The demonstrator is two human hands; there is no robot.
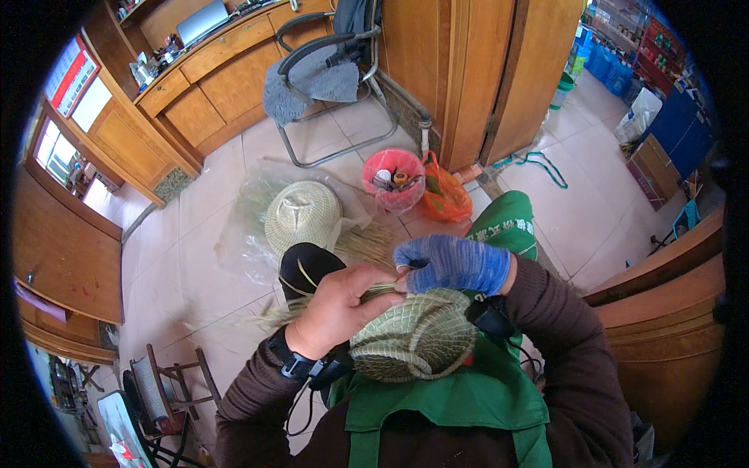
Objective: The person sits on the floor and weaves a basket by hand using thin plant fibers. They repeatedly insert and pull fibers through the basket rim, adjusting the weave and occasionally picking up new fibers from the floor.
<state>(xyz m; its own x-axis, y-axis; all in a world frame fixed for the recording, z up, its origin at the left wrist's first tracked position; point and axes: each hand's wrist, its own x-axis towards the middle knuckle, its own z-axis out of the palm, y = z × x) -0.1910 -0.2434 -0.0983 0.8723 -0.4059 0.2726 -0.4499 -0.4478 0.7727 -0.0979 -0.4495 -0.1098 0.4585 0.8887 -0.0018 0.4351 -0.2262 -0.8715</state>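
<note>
A coiled basket of pale green straw (418, 333) rests on the lap over a green apron. My bare left hand (345, 304) pinches a bundle of straw strands (381, 288) between thumb and fingers at the basket's upper edge; loose ends fan out to the left behind it. My right hand (453, 264), in a blue knitted glove with bare fingertips, meets the same bundle from the right, its fingertips close to the left ones. Whether it holds a tool is hidden. Ahead on the floor, a finished-looking domed straw piece (303, 216) lies on clear plastic.
Beyond my knees stand a pink-lined bin (393, 178) and an orange plastic bag (447, 193). Cut straw (366, 241) lies beside the plastic sheet (243, 228). A metal-framed chair (327, 76) stands at a wooden desk (216, 67). A folding stool (169, 380) is at lower left.
</note>
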